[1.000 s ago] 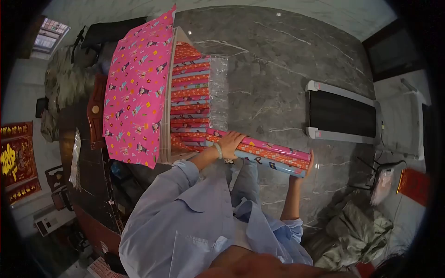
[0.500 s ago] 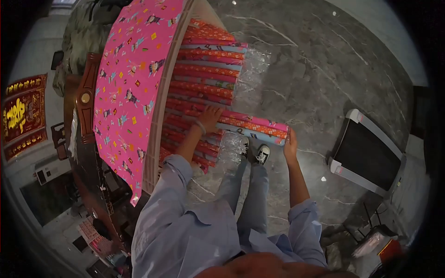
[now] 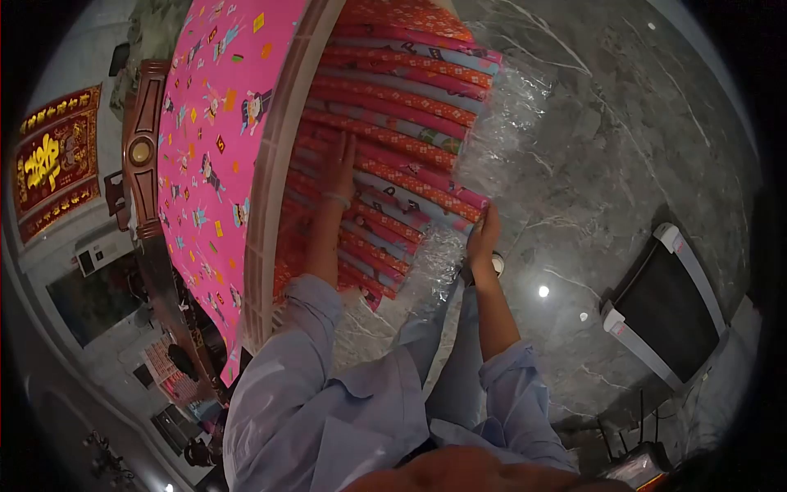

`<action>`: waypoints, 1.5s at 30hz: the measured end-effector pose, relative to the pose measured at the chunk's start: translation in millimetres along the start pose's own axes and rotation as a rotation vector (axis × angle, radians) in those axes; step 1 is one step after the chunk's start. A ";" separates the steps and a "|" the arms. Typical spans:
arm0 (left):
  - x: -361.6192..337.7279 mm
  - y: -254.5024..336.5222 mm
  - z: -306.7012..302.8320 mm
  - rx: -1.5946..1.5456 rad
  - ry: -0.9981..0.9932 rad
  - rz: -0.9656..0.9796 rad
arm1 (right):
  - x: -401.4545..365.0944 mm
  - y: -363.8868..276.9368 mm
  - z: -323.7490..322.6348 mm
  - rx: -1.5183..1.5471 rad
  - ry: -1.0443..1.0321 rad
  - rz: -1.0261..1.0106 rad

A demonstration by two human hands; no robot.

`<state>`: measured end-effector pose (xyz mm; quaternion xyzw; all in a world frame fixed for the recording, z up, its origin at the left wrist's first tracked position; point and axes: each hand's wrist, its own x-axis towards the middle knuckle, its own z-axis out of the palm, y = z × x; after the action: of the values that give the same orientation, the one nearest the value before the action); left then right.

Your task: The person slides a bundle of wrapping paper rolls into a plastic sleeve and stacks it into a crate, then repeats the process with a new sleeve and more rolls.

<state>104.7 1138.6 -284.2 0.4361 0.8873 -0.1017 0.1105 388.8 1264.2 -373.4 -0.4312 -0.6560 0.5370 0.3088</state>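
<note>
Long patterned rolls of wrapping paper [image 3: 393, 123], in pink, orange and pale blue, lie side by side under a pink printed sheet [image 3: 209, 156]. My left hand [image 3: 338, 168] rests on the rolls near the frame's edge, fingers stretched out flat. At the near end of a small bundle of rolls [image 3: 434, 190], my right hand [image 3: 485, 234] is closed around the ends, its fingers partly hidden. Crinkled clear plastic [image 3: 438, 261] sticks out from the ends of the neighbouring rolls.
A pale frame [image 3: 279, 156] edges the pink sheet. On the grey marble floor, a black-and-grey flat machine resembling a walking pad [image 3: 668, 307] lies to the right. Dark wooden furniture [image 3: 146, 148] stands at the left, with a red and gold hanging [image 3: 57, 164] beyond.
The bundle has moved left, in among the other rolls under the sheet, with my right hand at its end. My left hand has shifted up and left, its fingers now straighter.
</note>
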 end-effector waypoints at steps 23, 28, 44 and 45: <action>51.0 -42.0 67.2 -0.277 0.505 -0.587 | 16.1 -19.8 66.6 -0.236 -0.073 -0.031; 63.4 -37.6 50.1 -0.382 0.300 -0.636 | 18.2 -16.3 76.3 -0.214 0.008 -0.049; 69.1 -38.7 48.1 -0.236 0.271 -0.662 | 26.4 -22.0 79.2 -0.309 -0.020 -0.049; 69.9 -41.0 49.2 -0.210 0.257 -0.658 | 26.6 -22.6 75.8 -0.335 -0.070 -0.025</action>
<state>35.8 1152.9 -347.7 0.1228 0.9923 0.0157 0.0037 306.1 1253.6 -370.6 -0.4495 -0.7519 0.4312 0.2161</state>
